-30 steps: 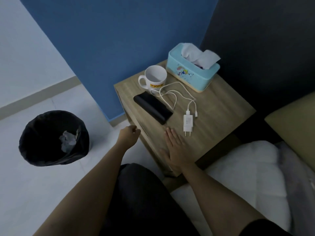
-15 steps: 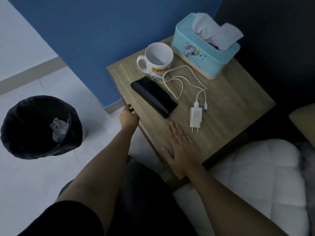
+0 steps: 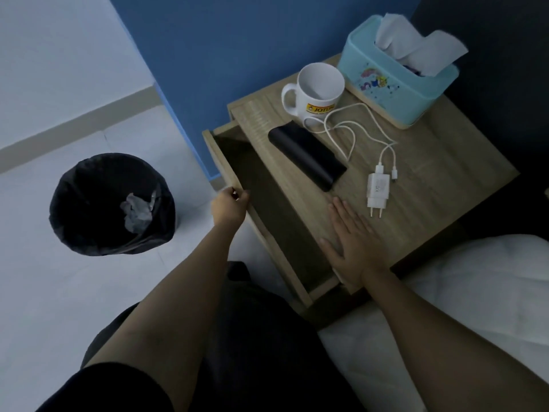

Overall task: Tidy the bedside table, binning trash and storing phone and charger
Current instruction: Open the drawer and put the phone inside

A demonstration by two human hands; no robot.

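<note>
While your left hand (image 3: pixel 230 208) curled round the front edge of the open drawer (image 3: pixel 276 221), your right hand (image 3: pixel 353 248) lay flat on the surface (image 3: pixel 445 173), fingers straight, holding nothing. Just beyond its fingertips lay the white charger (image 3: pixel 377 190), its cable (image 3: pixel 353 135) looping toward the mug (image 3: pixel 318 90). The black phone (image 3: pixel 307 156) lay beside the charger. Crumpled trash (image 3: pixel 136 212) sat in the black bin (image 3: pixel 89 185) on the floor.

Bedside table (image 3: pixel 430 173), drawer (image 3: pixel 222 162): pale wood-grain, matt. Phone (image 3: pixel 309 156): black, smooth, slight sheen. Charger (image 3: pixel 377 188), cable (image 3: pixel 354 141): white smooth plastic. Mug (image 3: pixel 319 90): glossy white, likely ceramic. Tissue box (image 3: pixel 395 84): pale blue plastic; tissue (image 3: pixel 416 46) soft paper. Bin liner (image 3: pixel 89 185): crinkled black plastic.
</note>
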